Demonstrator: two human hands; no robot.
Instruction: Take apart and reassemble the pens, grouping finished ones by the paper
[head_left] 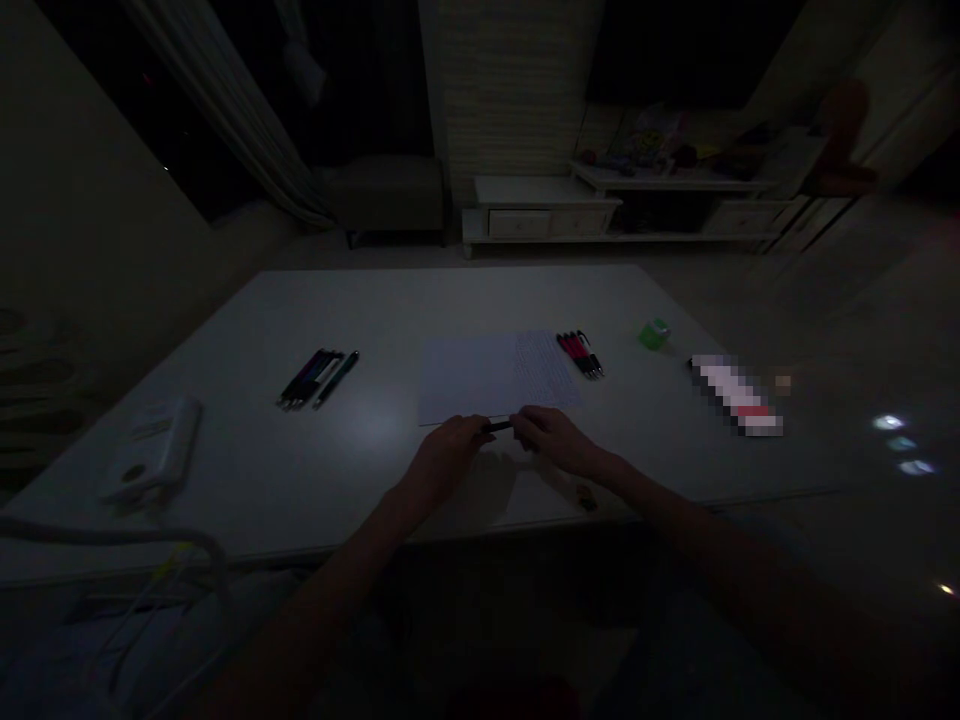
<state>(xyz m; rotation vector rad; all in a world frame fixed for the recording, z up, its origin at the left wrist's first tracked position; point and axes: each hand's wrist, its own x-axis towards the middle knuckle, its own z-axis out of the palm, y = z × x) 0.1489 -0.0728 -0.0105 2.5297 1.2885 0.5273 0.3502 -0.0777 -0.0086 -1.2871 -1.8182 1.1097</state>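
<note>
Between my two hands is a dark pen (498, 427), held level just past the front edge of some paper. My left hand (452, 445) pinches its left end. My right hand (551, 437) closes on the right end; the fingertips hide both ends. Beyond the hands lies the open paper (469, 372), blank on the left, with handwritten lines (546, 368) on its right side. Several red and black pens (577, 355) lie together at the paper's right. To its left are several dark pens (309, 380), with a teal-dark pen (337, 379) beside them.
On the white table (375, 300), a small green container (654, 334) and a blurred-out flat item (735, 395) lie at right. A small dark piece (586, 497) is near the front edge. A white box-like device (154, 450) with a cable stands at left. The room is dim.
</note>
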